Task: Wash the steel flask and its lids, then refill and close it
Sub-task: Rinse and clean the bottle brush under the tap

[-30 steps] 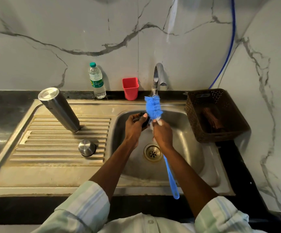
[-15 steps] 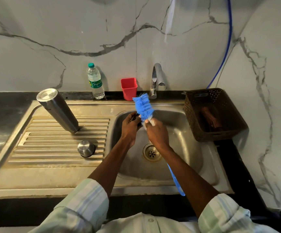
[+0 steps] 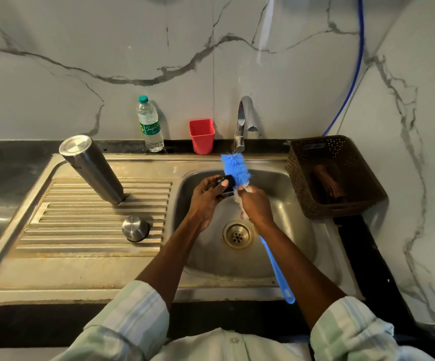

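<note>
While the left hand [image 3: 206, 196] curls its fingers and thumb around a small black lid [image 3: 225, 184], the right hand [image 3: 256, 207] closes round the neck of a blue bottle brush [image 3: 236, 169], just below its fuzzy head. That bristled head sticks up past the right fingertips and touches the lid on its right side; the smooth translucent blue handle runs down under the right wrist and out over the sink's front rim. White foam clings beside the right fingers.

Only one label can be read: the clear plastic water bottle [image 3: 150, 125], well beyond the left fingers against the wall, carries a green band with pale script that seems to start "Sign"; the rest is too small to tell. Its cap is teal.

Left of the left hand, on the ribbed steel drainboard [image 3: 62, 222], the brushed steel flask [image 3: 91, 169] stands mouth down, its flat round base up. A domed steel cap [image 3: 135, 228] sits nearer, just left of the left forearm.

Beyond both hands stand a square red plastic cup [image 3: 202, 135] and a curved chrome tap [image 3: 243, 123]. Right of the right hand sits a perforated brown basket [image 3: 341, 204]. A round drain [image 3: 238, 235] lies below the right wrist.
</note>
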`<state>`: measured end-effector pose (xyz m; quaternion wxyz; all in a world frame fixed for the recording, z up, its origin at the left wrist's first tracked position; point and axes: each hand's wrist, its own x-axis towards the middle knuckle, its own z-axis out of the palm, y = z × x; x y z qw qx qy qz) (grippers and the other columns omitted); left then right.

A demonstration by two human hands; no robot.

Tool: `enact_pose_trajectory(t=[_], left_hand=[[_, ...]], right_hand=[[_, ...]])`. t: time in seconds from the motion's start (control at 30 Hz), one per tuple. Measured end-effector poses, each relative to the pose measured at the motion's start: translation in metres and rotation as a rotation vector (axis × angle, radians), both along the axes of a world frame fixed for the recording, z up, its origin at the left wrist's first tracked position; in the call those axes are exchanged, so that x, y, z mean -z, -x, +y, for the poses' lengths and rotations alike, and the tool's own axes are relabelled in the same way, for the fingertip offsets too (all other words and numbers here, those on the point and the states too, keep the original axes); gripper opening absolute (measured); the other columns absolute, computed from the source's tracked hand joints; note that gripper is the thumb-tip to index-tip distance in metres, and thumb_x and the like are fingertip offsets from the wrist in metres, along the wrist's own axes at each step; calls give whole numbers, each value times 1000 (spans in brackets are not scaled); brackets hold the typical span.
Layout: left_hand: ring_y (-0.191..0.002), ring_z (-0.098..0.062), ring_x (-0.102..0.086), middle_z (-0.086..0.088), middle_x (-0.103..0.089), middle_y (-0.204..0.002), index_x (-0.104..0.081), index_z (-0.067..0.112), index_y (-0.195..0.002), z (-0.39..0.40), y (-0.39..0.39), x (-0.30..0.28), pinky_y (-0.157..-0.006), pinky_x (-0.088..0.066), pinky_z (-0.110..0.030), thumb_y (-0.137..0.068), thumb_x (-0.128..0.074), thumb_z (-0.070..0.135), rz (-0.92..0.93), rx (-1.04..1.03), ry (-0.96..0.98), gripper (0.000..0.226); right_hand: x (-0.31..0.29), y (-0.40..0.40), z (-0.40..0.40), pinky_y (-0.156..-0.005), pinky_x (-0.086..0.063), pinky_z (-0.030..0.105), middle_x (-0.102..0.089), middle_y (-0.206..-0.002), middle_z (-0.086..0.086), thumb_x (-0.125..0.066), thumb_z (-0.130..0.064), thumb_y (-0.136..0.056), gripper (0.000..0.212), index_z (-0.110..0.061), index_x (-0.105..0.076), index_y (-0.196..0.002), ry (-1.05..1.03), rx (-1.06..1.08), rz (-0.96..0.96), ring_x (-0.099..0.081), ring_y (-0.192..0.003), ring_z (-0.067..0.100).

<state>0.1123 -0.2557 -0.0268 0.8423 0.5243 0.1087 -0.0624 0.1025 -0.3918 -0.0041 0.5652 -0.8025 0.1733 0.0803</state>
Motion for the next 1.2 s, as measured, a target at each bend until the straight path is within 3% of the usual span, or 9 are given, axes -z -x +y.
enact_pose_trajectory(t=[0.17, 0.3, 0.47, 0.63, 0.77, 0.87, 0.93, 1.07, 1.2], left_hand=[[-94, -25, -70, -15, -70, -105, -59, 1, -117, -2, -7, 1, -76, -58, -33, -100, -53, 5, 79, -80, 3, 19], [-96, -25, -71, -17, -70, -108, -56, -3, -120, -6, -3, 0, -79, -59, -34, -97, -59, 8, 62, -28, 75, 25], [-91, -23, -72, -16, -71, -106, -54, -7, -126, 1, -10, 0, -73, -59, -31, -100, -54, 5, 91, -79, 45, 29], [-98, -27, -71, -20, -69, -113, -55, -6, -123, -5, -4, -5, -78, -59, -33, -96, -61, 8, 54, -49, 79, 31], [-95, -26, -70, -27, -64, -121, -50, -8, -129, -2, -10, -2, -74, -59, -33, -94, -64, 9, 89, -183, 101, 41], [-89, -22, -70, -17, -66, -108, -50, 4, -110, -10, -2, -1, -74, -60, -33, -94, -64, 4, 112, -173, 83, 21], [-94, -24, -69, -18, -63, -113, -49, 8, -105, -12, 3, 0, -80, -59, -36, -92, -66, 3, 116, -173, 110, 22], [-103, -29, -68, -17, -63, -121, -49, 9, -124, -9, 0, -1, -85, -58, -43, -92, -64, -1, 117, -210, 188, 37], [-103, -28, -69, -16, -68, -116, -56, -2, -125, -13, -1, -7, -83, -60, -36, -93, -63, 3, 51, -201, 108, 33]], right_hand=[[0, 12, 21, -71, -55, 39, -70, -84, -1, -47, -54, -87, 36, -28, -67, -104, 100, -96, -100, -65, -75, 21], [-9, -1, 6, -58, -54, 37, -63, -66, 1, -50, -39, -95, 27, -20, -69, -100, 0, 42, -26, -59, -51, 19], [-5, 14, 20, -54, -48, 28, -63, -72, -4, -50, -50, -90, 31, -25, -68, -99, 39, -91, -63, -60, -59, 17], [-16, 3, 2, -36, -35, 19, -60, -63, 3, -54, -36, -96, 16, -27, -66, -92, -128, 68, 37, -52, -46, 17], [-9, 11, 18, -42, -40, 24, -55, -57, 1, -55, -36, -96, 16, -29, -68, -90, -186, -34, -20, -49, -45, 13], [-7, 5, 13, -41, -39, 23, -56, -62, 4, -56, -34, -96, 18, -23, -69, -102, -259, 56, 39, -48, -46, 15], [-7, 2, 8, -43, -39, 25, -57, -64, 6, -56, -34, -96, 21, -20, -67, -107, -291, 71, 73, -49, -47, 16], [-5, 0, 9, -41, -38, 23, -59, -66, 7, -55, -32, -96, 21, -18, -67, -106, -248, 94, 85, -51, -50, 19], [-1, 6, 13, -39, -35, 22, -61, -68, 9, -57, -29, -93, 25, -8, -69, -98, -287, 88, 200, -51, -46, 18]])
